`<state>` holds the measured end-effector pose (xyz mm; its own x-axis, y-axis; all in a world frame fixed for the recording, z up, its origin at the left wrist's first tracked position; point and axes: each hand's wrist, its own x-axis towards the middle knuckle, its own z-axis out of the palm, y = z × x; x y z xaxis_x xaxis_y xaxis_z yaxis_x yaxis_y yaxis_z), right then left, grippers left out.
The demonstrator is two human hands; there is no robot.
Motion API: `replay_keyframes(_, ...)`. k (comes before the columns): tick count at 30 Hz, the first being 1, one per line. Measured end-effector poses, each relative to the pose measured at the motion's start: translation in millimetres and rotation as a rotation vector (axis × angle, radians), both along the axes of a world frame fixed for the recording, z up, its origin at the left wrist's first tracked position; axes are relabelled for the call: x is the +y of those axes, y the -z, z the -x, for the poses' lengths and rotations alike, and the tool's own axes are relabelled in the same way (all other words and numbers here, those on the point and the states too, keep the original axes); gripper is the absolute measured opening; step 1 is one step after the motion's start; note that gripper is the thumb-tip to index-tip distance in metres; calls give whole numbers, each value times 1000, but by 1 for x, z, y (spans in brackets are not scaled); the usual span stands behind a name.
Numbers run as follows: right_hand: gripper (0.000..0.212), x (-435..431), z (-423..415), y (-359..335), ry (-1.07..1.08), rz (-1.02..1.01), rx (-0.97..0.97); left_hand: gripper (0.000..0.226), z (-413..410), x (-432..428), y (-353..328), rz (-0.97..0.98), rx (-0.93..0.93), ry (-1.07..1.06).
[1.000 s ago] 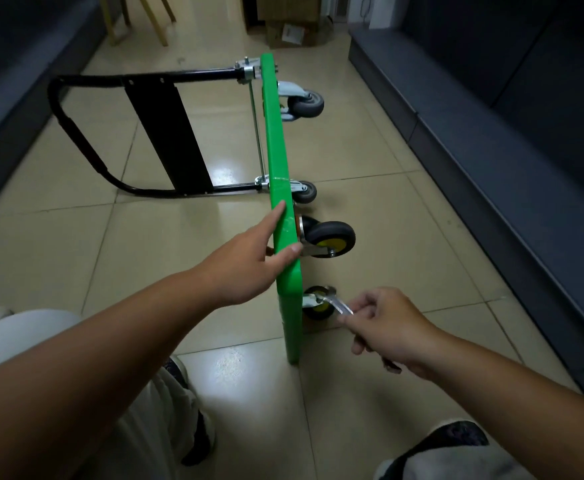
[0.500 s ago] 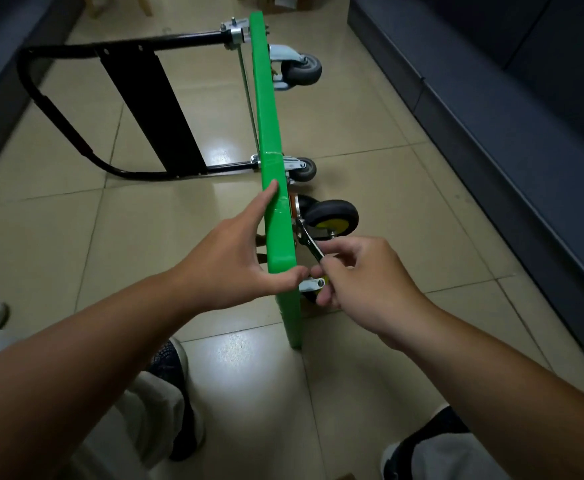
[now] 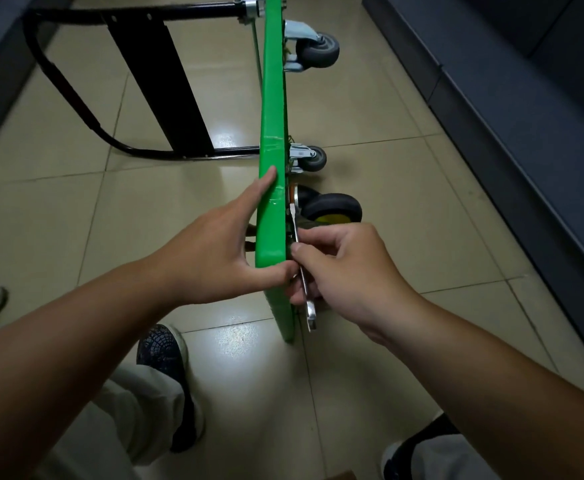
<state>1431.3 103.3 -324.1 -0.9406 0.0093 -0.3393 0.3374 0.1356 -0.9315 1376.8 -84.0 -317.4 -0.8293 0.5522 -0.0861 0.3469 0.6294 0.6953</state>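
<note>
A green platform cart (image 3: 273, 98) stands on its side on the tiled floor, wheels pointing right. My left hand (image 3: 221, 251) grips the near end of the green deck, index finger along its top edge and thumb under the corner. My right hand (image 3: 346, 271) holds a silver wrench (image 3: 305, 282) against the underside of the deck, its far jaw up by the black wheel with a yellow hub (image 3: 335, 211). The wrench's near end sticks out below my fingers. What the jaw sits on is hidden.
The cart's black folding handle (image 3: 76, 95) lies out to the left. Two grey castors (image 3: 320, 50) (image 3: 313, 159) sit farther along the deck. A dark bench (image 3: 526, 133) runs along the right. My shoes (image 3: 162, 355) are close below.
My right hand moved up from the lower wheel to the deck's underside and turned the wrench upright along it. The view moved closer to the cart. My left hand kept its hold.
</note>
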Motion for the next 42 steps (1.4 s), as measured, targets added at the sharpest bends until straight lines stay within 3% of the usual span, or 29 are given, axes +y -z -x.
replay_keyframes(5,31,0,-6,35,9,-14,79,120,-3,2,-1,38,15,7)
replay_keyframes(10,43,7,4,74,37,-285,272,122,-4,7,-1,41,13,9)
replay_keyframes(13,45,3,7,79,39,-323,329,122,-3,8,-2,54,17,12)
replay_keyframes(19,44,19,-24,61,-99,-350,164,124,-4,9,-3,82,31,12)
replay_keyframes(21,45,30,-39,50,-102,-295,28,124,-4,9,-4,100,35,20)
replay_keyframes(24,49,33,-47,26,-12,-56,-171,119,-4,9,-4,109,33,15)
replay_keyframes(29,27,21,-15,-17,193,201,-179,97,-2,9,-2,100,21,-28)
replay_keyframes(34,8,12,6,-37,185,200,-164,89,-3,10,-3,125,42,-27)
replay_keyframes(42,7,4,14,-31,61,132,-156,91,-3,11,-2,115,25,-30)
